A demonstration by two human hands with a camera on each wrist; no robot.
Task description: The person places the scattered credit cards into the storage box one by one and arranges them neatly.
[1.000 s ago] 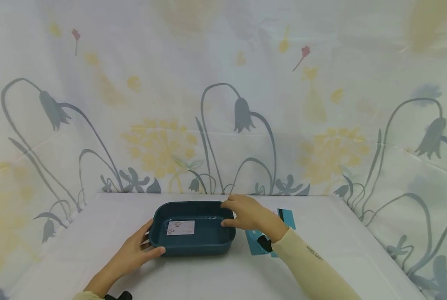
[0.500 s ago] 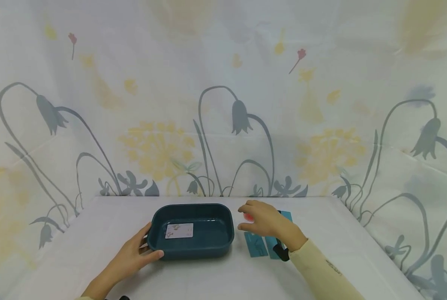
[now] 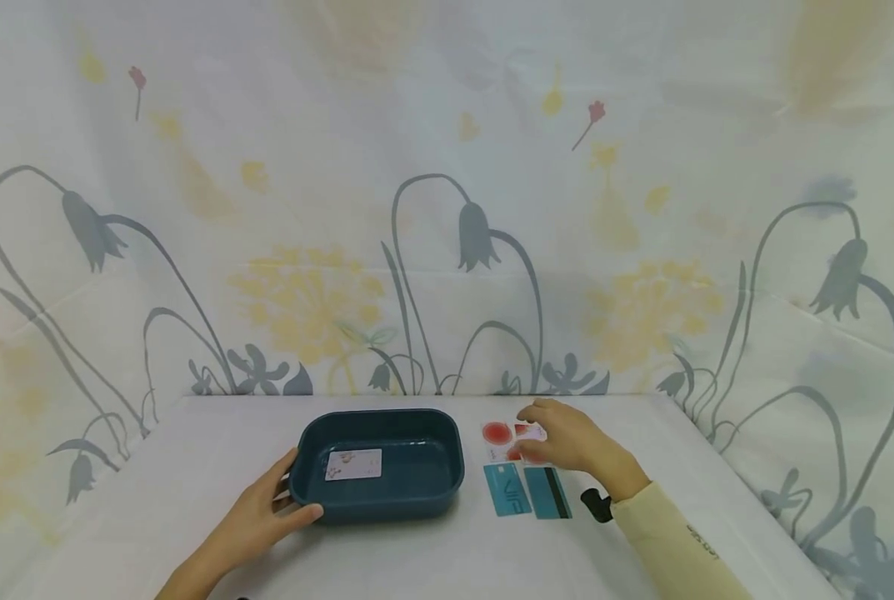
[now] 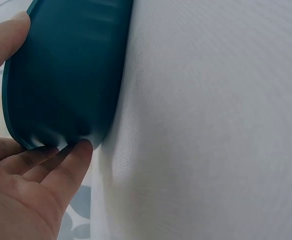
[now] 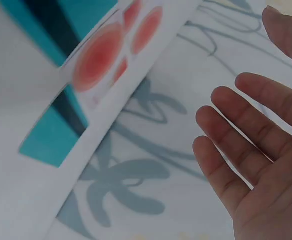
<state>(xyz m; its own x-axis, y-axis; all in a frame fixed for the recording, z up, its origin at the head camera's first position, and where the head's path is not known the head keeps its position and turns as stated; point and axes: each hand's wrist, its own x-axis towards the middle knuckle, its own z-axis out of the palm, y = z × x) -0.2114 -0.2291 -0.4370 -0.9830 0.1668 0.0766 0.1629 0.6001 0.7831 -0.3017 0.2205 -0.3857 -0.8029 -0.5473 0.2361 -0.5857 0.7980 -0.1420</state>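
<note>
A dark teal plastic box [image 3: 387, 504] sits on the white table, with a white printed card [image 3: 352, 465] inside. My left hand [image 3: 255, 521] holds its left end, thumb at the near corner and fingers on the end wall; the left wrist view shows the fingertips [image 4: 85, 147] against it. To the right, a red-and-white card [image 3: 497, 435], a teal VIP card [image 3: 506, 490] and a teal card with a dark stripe [image 3: 547, 492] lie flat. Over further cards, partly hidden, is my right hand [image 3: 574, 440], fingers relaxed; its palm [image 5: 271, 210] shows nothing held.
The white tabletop [image 3: 417, 562] ends at the back against a hanging cloth [image 3: 447, 275] printed with flowers. A black wrist strap piece [image 3: 596, 504] hangs below the right wrist.
My right hand has moved right, from the box's right rim to over the cards, uncovering the VIP and red-and-white cards. The left hand stays at the box; the view has shifted slightly.
</note>
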